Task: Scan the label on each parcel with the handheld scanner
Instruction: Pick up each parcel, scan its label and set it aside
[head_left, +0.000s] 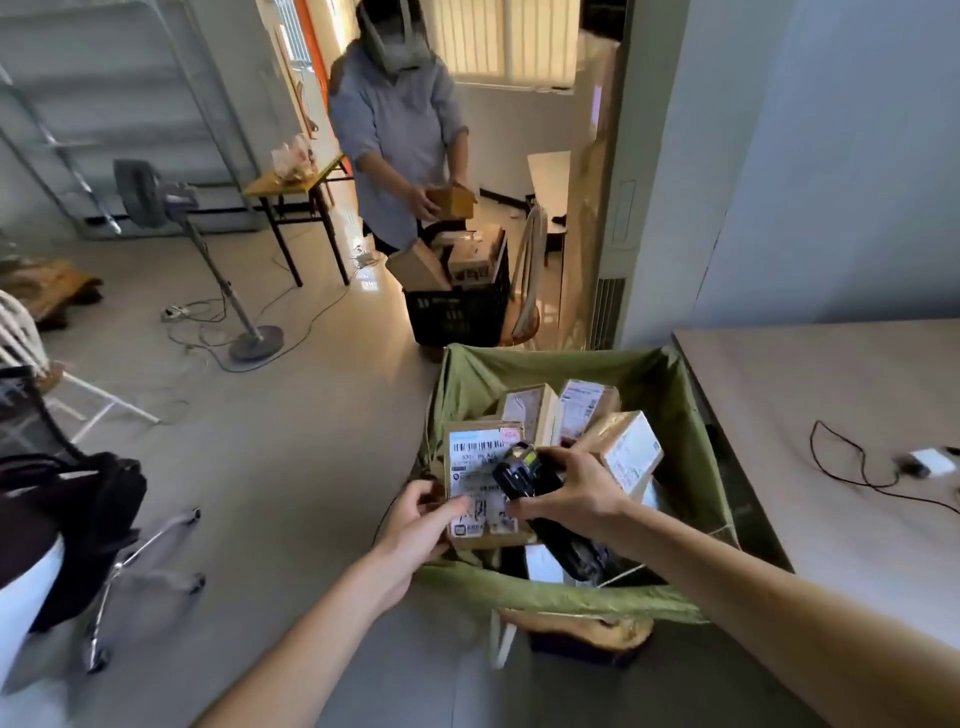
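Cardboard parcels, four visible: left hand (415, 525) pinches one parcel (480, 483); right hand (576, 488) grips one scanner (524, 470).

On the white label (480, 480) of the parcel (488, 538) I hold up, I make out a barcode and what looks like "530" beneath it; the rest blurs. Labels on the other parcels (582, 408) I cannot read.

standing fan (156, 195), office chair (78, 519), wooden table (857, 415)
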